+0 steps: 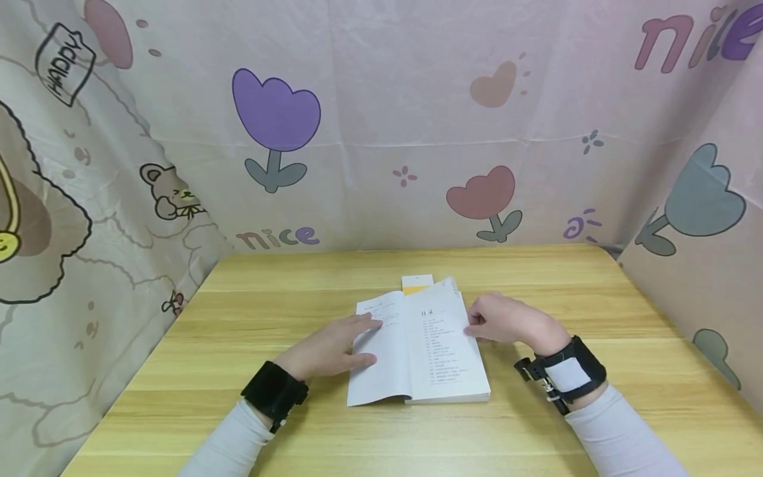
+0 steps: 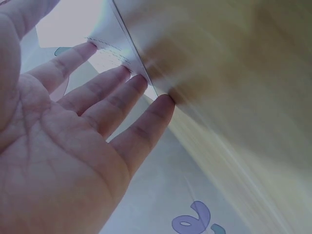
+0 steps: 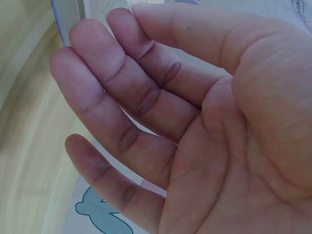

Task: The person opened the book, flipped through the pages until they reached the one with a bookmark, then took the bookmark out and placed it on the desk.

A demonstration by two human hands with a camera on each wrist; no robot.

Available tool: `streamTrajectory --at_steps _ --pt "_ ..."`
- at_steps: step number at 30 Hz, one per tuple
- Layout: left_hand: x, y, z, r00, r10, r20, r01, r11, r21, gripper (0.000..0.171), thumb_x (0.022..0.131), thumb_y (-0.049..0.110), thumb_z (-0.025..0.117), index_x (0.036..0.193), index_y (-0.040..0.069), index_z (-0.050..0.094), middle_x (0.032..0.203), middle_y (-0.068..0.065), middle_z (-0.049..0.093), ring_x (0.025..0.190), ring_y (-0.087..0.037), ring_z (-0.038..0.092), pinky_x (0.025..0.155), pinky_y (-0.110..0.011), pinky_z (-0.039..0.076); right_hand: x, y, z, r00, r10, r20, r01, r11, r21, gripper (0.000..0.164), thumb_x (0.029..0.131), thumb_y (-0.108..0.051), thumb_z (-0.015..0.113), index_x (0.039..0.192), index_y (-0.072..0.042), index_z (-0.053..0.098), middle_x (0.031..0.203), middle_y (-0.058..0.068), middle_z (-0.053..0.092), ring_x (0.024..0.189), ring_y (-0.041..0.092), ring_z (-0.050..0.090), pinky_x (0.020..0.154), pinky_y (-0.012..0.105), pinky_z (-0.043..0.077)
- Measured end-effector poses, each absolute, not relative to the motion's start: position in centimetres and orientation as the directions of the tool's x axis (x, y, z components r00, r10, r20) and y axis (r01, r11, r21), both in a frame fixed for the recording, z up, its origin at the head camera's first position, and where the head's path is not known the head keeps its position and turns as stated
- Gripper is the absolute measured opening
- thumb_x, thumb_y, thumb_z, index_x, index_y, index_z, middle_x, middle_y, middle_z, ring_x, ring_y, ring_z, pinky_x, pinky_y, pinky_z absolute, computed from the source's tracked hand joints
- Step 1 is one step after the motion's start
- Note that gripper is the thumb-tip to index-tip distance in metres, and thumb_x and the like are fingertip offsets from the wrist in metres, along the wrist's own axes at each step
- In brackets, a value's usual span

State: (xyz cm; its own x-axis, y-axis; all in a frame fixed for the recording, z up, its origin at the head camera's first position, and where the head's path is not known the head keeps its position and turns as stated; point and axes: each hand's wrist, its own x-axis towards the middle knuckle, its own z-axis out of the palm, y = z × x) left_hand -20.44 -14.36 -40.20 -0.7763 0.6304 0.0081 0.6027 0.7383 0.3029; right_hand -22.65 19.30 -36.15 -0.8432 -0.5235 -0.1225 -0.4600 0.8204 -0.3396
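Lying open on the tabletop (image 1: 256,311), the book (image 1: 417,364) has its centre fold (image 1: 408,351) running near to far. The right grip (image 1: 512,323) meets its right side, thumb and forefinger pinching the right-hand page (image 1: 444,351); the left grip (image 1: 330,348), fingers apart and extended, rests on the left-hand page (image 1: 384,371).

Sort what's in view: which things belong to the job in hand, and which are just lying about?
In the job:
open rectangular book with white printed paper pages
left hand, resting on the book
right hand, at the book's right edge

Just around it:
white-and-yellow rectangular piece, partly hidden by the book; its role is unclear
yellow wood-grain table
pale fabric backdrop with printed flowers
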Motion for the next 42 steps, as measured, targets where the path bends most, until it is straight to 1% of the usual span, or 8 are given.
streamTrajectory --at_steps 5,10,15,20,25,31,34,42 --pt "-20.5 -14.5 -40.1 -0.782 0.624 -0.002 0.594 0.745 0.304 0.068 0.091 0.046 0.061 0.147 0.014 0.041 0.150 -0.012 0.035 0.135 -0.026 0.032 0.107 -0.042 0.029 -22.4 19.2 -35.5 -0.852 -0.505 -0.141 -0.417 0.815 -0.402 0.022 0.093 -0.020 0.063 0.073 -0.012 0.063 0.059 -0.003 0.054 0.051 0.008 0.047 0.048 0.023 0.038" --pt "-20.5 -14.6 -39.9 -0.790 0.613 0.015 0.585 0.746 0.319 0.068 0.090 0.047 0.062 0.144 0.009 0.044 0.147 -0.011 0.040 0.133 -0.024 0.036 0.106 -0.039 0.032 -22.4 19.0 -34.8 -0.826 -0.559 -0.071 -0.467 0.751 -0.467 0.022 0.101 -0.019 0.051 0.081 -0.012 0.061 0.062 0.002 0.056 0.052 0.009 0.048 0.049 0.024 0.042" --pt "-20.5 -14.6 -39.9 -0.789 0.613 0.040 0.590 0.738 0.327 0.064 0.090 0.045 0.064 0.139 0.008 0.048 0.140 -0.009 0.048 0.128 -0.021 0.042 0.104 -0.037 0.035 -22.3 18.5 -34.4 -0.782 -0.623 -0.014 -0.538 0.687 -0.488 0.025 0.103 -0.014 0.045 0.083 -0.009 0.058 0.068 0.002 0.058 0.057 0.010 0.050 0.052 0.024 0.043" --pt "-20.6 -14.6 -39.9 -0.790 0.612 0.035 0.588 0.740 0.325 0.064 0.090 0.046 0.063 0.139 0.009 0.048 0.140 -0.007 0.048 0.127 -0.020 0.042 0.104 -0.037 0.035 -22.1 18.2 -34.3 -0.764 -0.645 0.005 -0.562 0.661 -0.498 0.027 0.104 -0.011 0.043 0.080 -0.007 0.055 0.069 0.002 0.058 0.064 0.014 0.057 0.056 0.026 0.045" --pt "-20.7 -14.7 -40.0 -0.782 0.623 0.032 0.597 0.732 0.330 0.064 0.090 0.047 0.063 0.139 0.009 0.048 0.139 -0.006 0.049 0.126 -0.020 0.043 0.103 -0.037 0.036 -22.0 17.9 -34.4 -0.751 -0.660 0.030 -0.587 0.646 -0.489 0.017 0.101 -0.010 0.045 0.089 -0.009 0.057 0.074 0.001 0.063 0.071 0.014 0.063 0.057 0.027 0.048" --pt "-20.8 -14.8 -40.0 -0.771 0.635 0.039 0.608 0.718 0.340 0.063 0.090 0.046 0.063 0.138 0.009 0.048 0.137 -0.005 0.050 0.125 -0.018 0.044 0.103 -0.036 0.036 -21.9 17.5 -34.5 -0.732 -0.676 0.083 -0.641 0.641 -0.423 0.013 0.097 -0.013 0.050 0.102 -0.013 0.062 0.076 -0.002 0.063 0.060 0.007 0.053 0.054 0.024 0.047" --pt "-20.8 -14.9 -40.1 -0.771 0.636 0.038 0.606 0.715 0.349 0.062 0.090 0.046 0.063 0.138 0.009 0.049 0.137 -0.005 0.050 0.124 -0.018 0.045 0.103 -0.036 0.037 -21.8 17.2 -34.7 -0.720 -0.687 0.096 -0.658 0.632 -0.410 0.013 0.096 -0.013 0.053 0.105 -0.011 0.062 0.079 -0.003 0.063 0.063 0.008 0.055 0.057 0.024 0.048" --pt "-20.8 -14.8 -40.1 -0.782 0.623 0.030 0.591 0.724 0.357 0.062 0.089 0.045 0.064 0.138 0.011 0.049 0.138 -0.004 0.050 0.126 -0.019 0.044 0.103 -0.036 0.036 -21.9 16.5 -35.4 -0.700 -0.702 0.131 -0.692 0.621 -0.368 0.005 0.093 -0.015 0.060 0.099 -0.015 0.060 0.082 -0.011 0.061 0.073 0.005 0.058 0.066 0.025 0.052"
